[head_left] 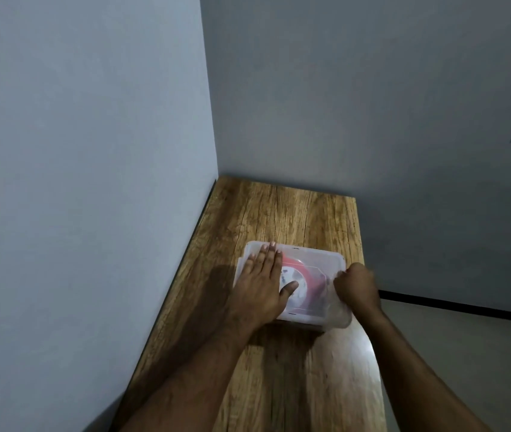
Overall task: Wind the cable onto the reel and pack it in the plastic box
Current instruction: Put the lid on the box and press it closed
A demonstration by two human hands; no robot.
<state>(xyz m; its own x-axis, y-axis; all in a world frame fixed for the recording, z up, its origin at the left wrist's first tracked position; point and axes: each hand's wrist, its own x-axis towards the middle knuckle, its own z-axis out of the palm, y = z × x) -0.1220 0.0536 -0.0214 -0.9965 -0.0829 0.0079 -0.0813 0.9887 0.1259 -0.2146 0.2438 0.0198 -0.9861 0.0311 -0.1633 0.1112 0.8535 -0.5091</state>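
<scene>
A translucent plastic box [316,260] with its lid on sits on the wooden table [282,210]. Through the lid a reel with red cable [305,277] shows inside. My left hand [262,280] lies flat on the left half of the lid, fingers spread, the thumb over the reel's white middle. My right hand [357,286] is curled into a fist at the lid's right edge and grips it near the front right corner. The hands hide part of the lid and part of the reel.
The narrow table stands in a corner, with a grey wall [92,151] along its left side and another behind it. Its right edge drops off to a pale floor [472,347] with a dark skirting strip.
</scene>
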